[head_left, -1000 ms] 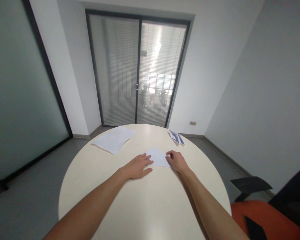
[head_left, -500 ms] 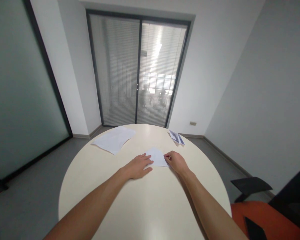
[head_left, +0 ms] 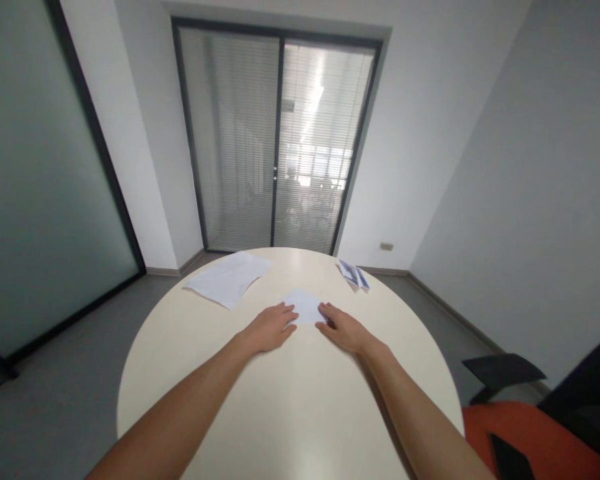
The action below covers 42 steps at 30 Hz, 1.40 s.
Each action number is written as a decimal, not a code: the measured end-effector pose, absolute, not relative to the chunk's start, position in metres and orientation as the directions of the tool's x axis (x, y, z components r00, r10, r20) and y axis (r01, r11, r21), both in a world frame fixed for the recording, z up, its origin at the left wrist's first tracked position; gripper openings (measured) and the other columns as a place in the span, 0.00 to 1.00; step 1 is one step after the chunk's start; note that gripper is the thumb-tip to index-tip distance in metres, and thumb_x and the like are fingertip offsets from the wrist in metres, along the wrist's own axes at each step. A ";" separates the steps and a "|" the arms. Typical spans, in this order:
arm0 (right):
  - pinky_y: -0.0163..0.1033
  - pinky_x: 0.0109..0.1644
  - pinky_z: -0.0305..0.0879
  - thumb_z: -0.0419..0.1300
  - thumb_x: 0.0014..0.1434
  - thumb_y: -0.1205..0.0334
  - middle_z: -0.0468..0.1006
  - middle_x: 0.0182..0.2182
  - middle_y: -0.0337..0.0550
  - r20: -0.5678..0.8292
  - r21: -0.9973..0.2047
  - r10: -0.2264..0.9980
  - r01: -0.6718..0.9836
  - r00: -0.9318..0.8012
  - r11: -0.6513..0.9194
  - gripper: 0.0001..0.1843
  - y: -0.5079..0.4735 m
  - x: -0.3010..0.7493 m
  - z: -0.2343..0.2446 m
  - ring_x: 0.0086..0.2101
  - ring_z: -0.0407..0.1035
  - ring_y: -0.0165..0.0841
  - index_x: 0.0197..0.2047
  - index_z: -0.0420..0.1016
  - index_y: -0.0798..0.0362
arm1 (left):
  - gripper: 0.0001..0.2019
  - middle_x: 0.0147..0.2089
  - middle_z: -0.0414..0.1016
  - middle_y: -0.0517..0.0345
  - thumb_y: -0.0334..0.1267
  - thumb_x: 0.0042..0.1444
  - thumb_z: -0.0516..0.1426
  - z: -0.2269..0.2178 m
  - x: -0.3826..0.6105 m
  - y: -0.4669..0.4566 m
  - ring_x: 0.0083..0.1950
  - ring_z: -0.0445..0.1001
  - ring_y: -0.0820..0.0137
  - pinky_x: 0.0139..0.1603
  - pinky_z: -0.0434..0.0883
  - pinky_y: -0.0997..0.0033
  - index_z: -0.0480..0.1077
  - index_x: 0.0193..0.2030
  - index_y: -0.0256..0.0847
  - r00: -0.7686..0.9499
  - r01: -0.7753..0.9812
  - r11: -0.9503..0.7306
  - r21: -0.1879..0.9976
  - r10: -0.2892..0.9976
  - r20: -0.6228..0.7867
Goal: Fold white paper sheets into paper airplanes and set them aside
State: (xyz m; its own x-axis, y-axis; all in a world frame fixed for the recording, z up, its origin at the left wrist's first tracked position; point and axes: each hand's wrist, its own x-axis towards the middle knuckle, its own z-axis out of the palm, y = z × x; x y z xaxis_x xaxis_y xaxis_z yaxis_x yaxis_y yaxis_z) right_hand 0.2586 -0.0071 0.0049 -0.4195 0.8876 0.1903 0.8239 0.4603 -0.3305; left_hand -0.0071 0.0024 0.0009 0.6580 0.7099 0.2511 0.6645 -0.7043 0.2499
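Observation:
A small sheet of white paper (head_left: 305, 307), with a pointed far edge, lies flat on the round table (head_left: 280, 400). My left hand (head_left: 273, 327) rests on its left side, fingers stretched out over the edge. On the opposite side, my right hand (head_left: 345, 327) touches the paper with fingertips and thumb apart. Part of each side of the paper is hidden under the fingers. Neither hand grips anything.
A larger sheet of white paper (head_left: 230, 277) lies at the table's far left. At the far right is a folded, printed paper (head_left: 353, 275). An orange chair (head_left: 520, 433) with a black armrest (head_left: 503, 370) stands to the right.
My right hand has opened from a pinch at the paper's right edge and now lies on it. The paper and my left hand have shifted slightly left and away from me.

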 end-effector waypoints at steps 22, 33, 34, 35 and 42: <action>0.44 0.58 0.64 0.51 0.68 0.51 0.79 0.53 0.52 0.259 -0.338 0.862 0.796 -0.435 0.503 0.24 -0.008 0.266 0.016 0.52 0.70 0.42 0.59 0.75 0.54 | 0.18 0.61 0.74 0.53 0.43 0.66 0.53 0.000 -0.012 0.008 0.64 0.66 0.61 0.66 0.64 0.59 0.72 0.58 0.42 0.642 0.660 -0.714 0.235 0.698 0.317; 0.42 0.58 0.65 0.52 0.67 0.48 0.79 0.53 0.49 0.233 -0.380 0.899 0.816 -0.372 0.436 0.23 -0.007 0.268 0.015 0.52 0.73 0.41 0.56 0.78 0.52 | 0.15 0.55 0.77 0.53 0.32 0.64 0.52 0.003 -0.013 0.008 0.55 0.71 0.63 0.60 0.67 0.64 0.76 0.53 0.40 0.622 0.666 -0.714 0.216 0.692 0.368; 0.41 0.57 0.65 0.52 0.67 0.48 0.79 0.53 0.49 0.229 -0.377 0.901 0.821 -0.368 0.430 0.23 -0.007 0.268 0.016 0.51 0.73 0.41 0.56 0.78 0.51 | 0.15 0.54 0.78 0.53 0.32 0.63 0.53 0.004 -0.013 0.009 0.55 0.72 0.63 0.59 0.68 0.64 0.75 0.53 0.40 0.614 0.674 -0.705 0.221 0.701 0.364; 0.41 0.56 0.66 0.54 0.66 0.48 0.79 0.53 0.49 0.223 -0.369 0.904 0.827 -0.365 0.425 0.23 -0.008 0.269 0.016 0.50 0.74 0.41 0.56 0.77 0.51 | 0.15 0.53 0.78 0.53 0.31 0.62 0.53 0.004 -0.014 0.009 0.54 0.72 0.63 0.58 0.68 0.65 0.75 0.53 0.41 0.605 0.684 -0.695 0.224 0.711 0.358; 0.44 0.57 0.66 0.61 0.60 0.48 0.76 0.56 0.51 0.226 -0.354 0.911 0.842 -0.344 0.406 0.29 -0.007 0.273 0.014 0.51 0.73 0.42 0.61 0.72 0.54 | 0.16 0.54 0.77 0.54 0.29 0.59 0.54 0.004 -0.015 0.007 0.56 0.72 0.64 0.59 0.68 0.66 0.75 0.52 0.42 0.556 0.744 -0.631 0.219 0.767 0.320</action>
State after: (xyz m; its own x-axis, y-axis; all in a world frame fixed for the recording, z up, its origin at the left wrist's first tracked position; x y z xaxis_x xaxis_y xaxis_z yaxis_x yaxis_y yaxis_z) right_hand 0.2727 -0.0071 0.0139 -0.3443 0.9113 0.2260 0.8423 0.4061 -0.3543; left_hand -0.0148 0.0071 0.0045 0.5564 0.7669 0.3198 0.7441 -0.6311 0.2190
